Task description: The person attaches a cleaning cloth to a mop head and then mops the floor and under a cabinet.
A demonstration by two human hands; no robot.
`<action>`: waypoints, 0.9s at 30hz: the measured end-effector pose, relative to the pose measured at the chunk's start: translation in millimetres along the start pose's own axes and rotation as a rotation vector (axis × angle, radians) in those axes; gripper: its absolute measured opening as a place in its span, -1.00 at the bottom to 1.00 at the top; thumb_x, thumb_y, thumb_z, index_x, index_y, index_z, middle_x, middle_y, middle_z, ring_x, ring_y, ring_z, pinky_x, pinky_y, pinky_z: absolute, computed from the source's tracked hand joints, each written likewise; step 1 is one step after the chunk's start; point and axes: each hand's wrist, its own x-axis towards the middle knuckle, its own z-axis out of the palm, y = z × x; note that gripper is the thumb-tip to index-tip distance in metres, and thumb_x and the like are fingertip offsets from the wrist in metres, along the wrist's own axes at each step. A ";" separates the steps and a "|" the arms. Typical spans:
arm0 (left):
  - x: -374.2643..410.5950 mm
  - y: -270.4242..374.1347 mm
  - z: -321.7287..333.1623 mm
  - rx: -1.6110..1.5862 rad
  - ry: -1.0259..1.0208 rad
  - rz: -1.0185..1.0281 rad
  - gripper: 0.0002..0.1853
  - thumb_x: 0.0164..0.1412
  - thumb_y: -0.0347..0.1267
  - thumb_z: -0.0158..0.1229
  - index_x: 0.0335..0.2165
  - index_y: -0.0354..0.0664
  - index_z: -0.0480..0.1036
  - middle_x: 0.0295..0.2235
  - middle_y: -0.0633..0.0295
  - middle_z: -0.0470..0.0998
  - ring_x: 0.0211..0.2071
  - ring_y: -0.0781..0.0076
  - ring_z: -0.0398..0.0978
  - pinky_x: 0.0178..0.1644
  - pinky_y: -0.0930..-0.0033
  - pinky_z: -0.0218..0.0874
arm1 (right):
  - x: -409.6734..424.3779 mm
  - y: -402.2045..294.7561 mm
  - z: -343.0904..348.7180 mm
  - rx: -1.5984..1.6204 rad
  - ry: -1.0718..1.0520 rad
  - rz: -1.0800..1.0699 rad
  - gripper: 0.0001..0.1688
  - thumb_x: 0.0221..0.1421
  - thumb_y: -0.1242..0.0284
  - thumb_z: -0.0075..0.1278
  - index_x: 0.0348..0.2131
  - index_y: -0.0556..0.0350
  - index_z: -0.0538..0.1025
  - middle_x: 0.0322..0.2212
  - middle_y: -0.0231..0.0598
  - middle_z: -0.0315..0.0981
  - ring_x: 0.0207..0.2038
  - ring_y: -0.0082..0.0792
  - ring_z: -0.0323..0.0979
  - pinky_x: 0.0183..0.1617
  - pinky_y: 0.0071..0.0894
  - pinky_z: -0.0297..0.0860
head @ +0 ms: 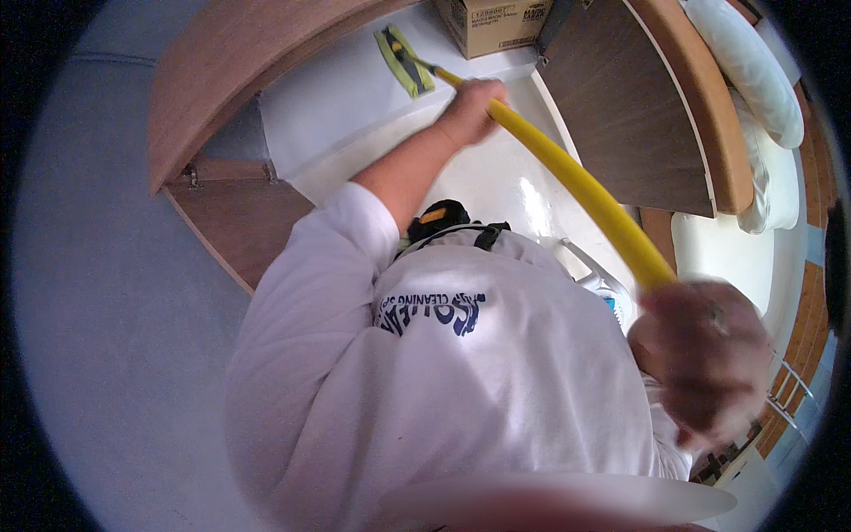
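Note:
A yellow mop pole [585,183] runs slantwise across the view, from its head at the top to the lower right. My left hand [475,110] grips the pole's lower part, near the mop head. Blurred and close to the camera, my right hand [705,359] is closed around the pole's upper end. The flat mop head [404,61], with green edges and a dark middle, lies on a pale surface between wooden panels.
A cardboard box [495,30] stands right of the mop head. A dark wood door panel [625,106] is at the right, another wooden panel [246,226] at the left. White cushions [764,159] lie at far right. A white handled item [602,286] is partly hidden beside my body.

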 end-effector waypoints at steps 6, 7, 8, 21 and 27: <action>-12.9 8.6 -4.9 0.099 0.035 0.016 -0.83 -0.26 -0.53 0.06 -0.65 -0.15 0.20 -0.63 0.15 0.31 -0.53 0.13 0.29 -0.44 0.25 0.10 | -0.4 8.3 3.1 0.121 -0.142 -0.087 -0.87 -0.26 0.47 -0.16 -0.75 0.05 0.27 -0.78 -0.37 0.14 -0.70 -0.45 0.22 -0.54 -0.34 0.26; -11.9 27.4 -0.4 0.057 0.010 0.025 -0.83 -0.26 -0.53 0.06 -0.64 -0.14 0.20 -0.62 0.15 0.32 -0.52 0.12 0.29 -0.45 0.24 0.09 | 8.0 -3.7 -3.5 0.167 -0.134 -0.141 -0.86 -0.26 0.49 -0.15 -0.77 0.01 0.27 -0.78 -0.43 0.13 -0.72 -0.54 0.20 -0.58 -0.46 0.22; -13.5 52.0 3.4 0.057 0.032 0.004 -0.82 -0.29 -0.53 0.07 -0.63 -0.14 0.20 -0.62 0.15 0.32 -0.51 0.11 0.30 -0.44 0.25 0.09 | 13.9 -10.9 -11.5 0.221 -0.131 -0.211 -0.83 -0.25 0.51 -0.13 -0.78 -0.04 0.27 -0.79 -0.49 0.13 -0.74 -0.62 0.17 -0.62 -0.59 0.18; 5.5 -33.8 -5.1 0.079 0.107 -0.071 -0.82 -0.32 -0.44 0.09 -0.64 -0.11 0.23 -0.63 0.20 0.35 -0.52 0.14 0.33 -0.43 0.24 0.12 | 6.4 25.7 34.1 -0.049 0.079 -0.012 -0.72 -0.25 0.29 -0.09 -0.75 0.12 0.31 -0.81 -0.28 0.15 -0.74 -0.32 0.24 -0.62 -0.24 0.29; 13.2 58.3 4.4 -0.041 0.110 0.043 -0.82 -0.31 -0.52 0.06 -0.64 -0.15 0.19 -0.64 0.16 0.32 -0.53 0.12 0.30 -0.46 0.24 0.07 | 30.3 -28.7 -12.3 -0.042 -0.206 -0.092 -0.68 -0.11 0.18 -0.14 -0.73 -0.07 0.25 -0.81 -0.51 0.11 -0.75 -0.60 0.16 -0.61 -0.61 0.24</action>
